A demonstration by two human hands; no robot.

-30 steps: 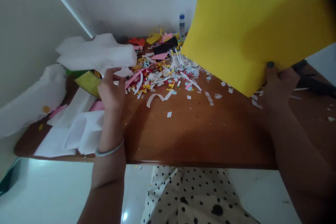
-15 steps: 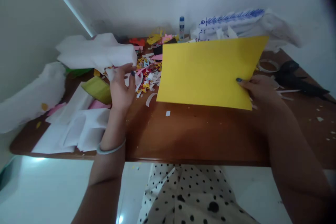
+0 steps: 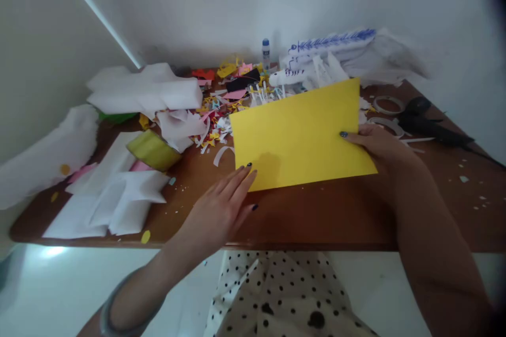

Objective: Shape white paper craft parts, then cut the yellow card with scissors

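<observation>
White paper pile [image 3: 118, 195] far left. Left hand [image 3: 221, 208], fingers spread flat, touches near-left corner of yellow sheet [image 3: 300, 134] lying mid-table [image 3: 316, 221]. Right hand [image 3: 379, 145] pinches its right edge, thumb on top. Sheet looks light, thin, floppy, creases easily; best held at edges. Scissors [image 3: 430, 124] far right.

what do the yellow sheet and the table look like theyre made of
The yellow sheet looks like coloured craft paper or thin card: matte, flat, with clean straight edges, pinched at its right edge by the right hand while the left hand touches its near corner. The table looks like varnished wood: reddish brown, glossy, with soft reflections, though it may be veneer.
</observation>
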